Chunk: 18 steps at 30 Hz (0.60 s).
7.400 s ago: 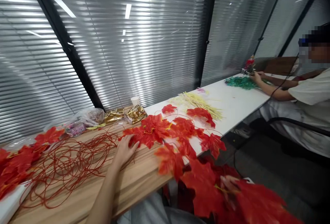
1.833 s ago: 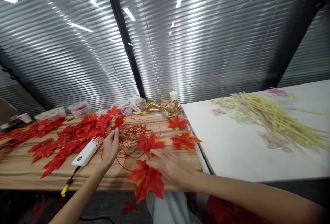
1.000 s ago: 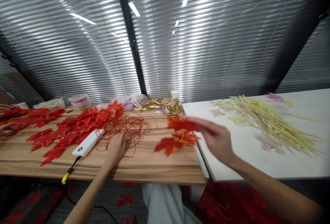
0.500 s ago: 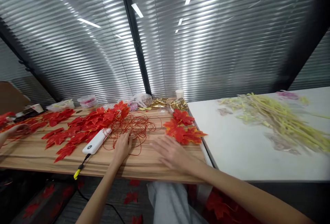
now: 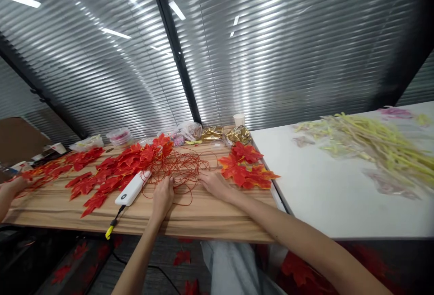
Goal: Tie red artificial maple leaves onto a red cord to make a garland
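A loose tangle of thin red cord (image 5: 183,164) lies on the wooden table in front of me. My left hand (image 5: 163,196) rests at its near edge, fingers curled together on the cord. At the right side of the tangle, my right hand (image 5: 215,184) has its fingertips pinched on the cord; the exact strand is too small to make out. Red artificial maple leaves (image 5: 246,168) lie just beyond my right hand. Left of my left hand is a white power bank (image 5: 133,188) with a black cable and yellow tag.
Piles of red leaves (image 5: 118,168) cover the table's left part. Another person's hand (image 5: 15,185) is at the far left. Gold foil packets (image 5: 239,135), a paper cup (image 5: 239,119) and plastic tubs (image 5: 120,136) stand at the back. Yellow stems (image 5: 383,145) lie on the white table.
My right hand has moved left from beside the leaves to the cord, its spread fingers drawing together. My left hand stays at the cord. The view has shifted slightly.
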{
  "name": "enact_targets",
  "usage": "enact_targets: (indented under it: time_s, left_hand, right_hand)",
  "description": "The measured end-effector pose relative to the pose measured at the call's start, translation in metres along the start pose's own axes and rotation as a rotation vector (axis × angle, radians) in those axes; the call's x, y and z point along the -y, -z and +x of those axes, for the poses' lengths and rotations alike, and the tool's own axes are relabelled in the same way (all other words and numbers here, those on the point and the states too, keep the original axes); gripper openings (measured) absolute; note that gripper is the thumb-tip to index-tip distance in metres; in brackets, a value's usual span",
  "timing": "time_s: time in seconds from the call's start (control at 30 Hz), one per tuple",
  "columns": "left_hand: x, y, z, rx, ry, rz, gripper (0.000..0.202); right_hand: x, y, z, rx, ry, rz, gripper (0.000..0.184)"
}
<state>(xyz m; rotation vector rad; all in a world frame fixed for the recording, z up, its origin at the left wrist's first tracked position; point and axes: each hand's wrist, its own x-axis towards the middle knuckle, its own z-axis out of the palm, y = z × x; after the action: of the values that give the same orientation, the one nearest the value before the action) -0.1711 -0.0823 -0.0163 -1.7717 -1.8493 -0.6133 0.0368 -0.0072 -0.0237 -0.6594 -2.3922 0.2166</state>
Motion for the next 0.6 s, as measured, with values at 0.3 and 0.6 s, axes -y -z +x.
enact_targets:
  time_s: [0.3,0.6]
  left_hand:
    - [-0.001,0.007,-0.002,-0.132,0.065,-0.093,0.032]
    - [0.005,0.006,-0.013,-0.314,0.020,-0.254,0.029]
  right_hand:
    - [0.003,0.005,-0.006,-0.291,-0.071,0.209,0.021]
    - [0.005,0.000,-0.010,-0.232,-0.118,0.178,0.016]
